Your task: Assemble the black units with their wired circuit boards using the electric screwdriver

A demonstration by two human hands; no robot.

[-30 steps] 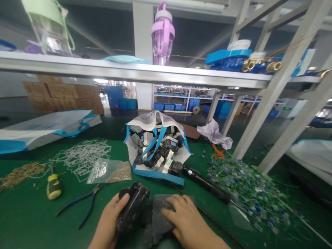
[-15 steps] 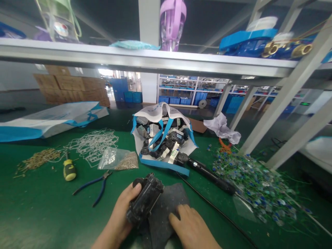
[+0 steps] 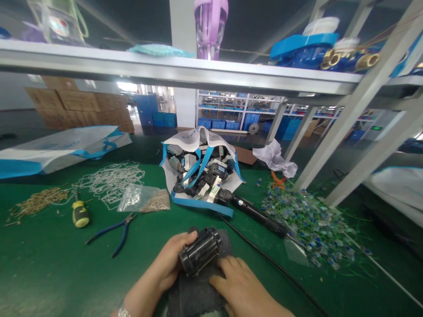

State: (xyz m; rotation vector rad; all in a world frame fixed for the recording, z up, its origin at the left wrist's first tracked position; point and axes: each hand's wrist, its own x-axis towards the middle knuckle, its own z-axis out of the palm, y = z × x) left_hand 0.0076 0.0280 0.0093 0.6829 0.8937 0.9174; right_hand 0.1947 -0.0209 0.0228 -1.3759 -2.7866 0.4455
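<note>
My left hand [image 3: 167, 264] is closed around a black, glossy, roughly cylindrical plastic housing [image 3: 201, 253], thumb on top, holding it tilted over a dark grey cloth or pad [image 3: 194, 295]. My right hand [image 3: 241, 284] lies on the right side of that cloth, thumb apart from the fingers, with the fingertips close to the housing's lower end; whether they touch it I cannot tell. Beyond my hands stands a white and blue bag [image 3: 172, 185] full of black and white device parts [image 3: 211, 171]. A black electric screwdriver [image 3: 259, 215] with a cord lies to the right.
On the green table at left lie pliers [image 3: 120, 229], a yellow screwdriver [image 3: 80, 213], a plastic bag of small screws [image 3: 155, 201], white wire seals [image 3: 112, 180] and brass-coloured pins [image 3: 39, 200]. Green-wired seals [image 3: 310, 224] pile up at right. A metal shelf [image 3: 185, 68] crosses above.
The housing has moved right and turned in my left hand, now lying flatter over the cloth. My right hand stays on the cloth. The whole view has shifted slightly.
</note>
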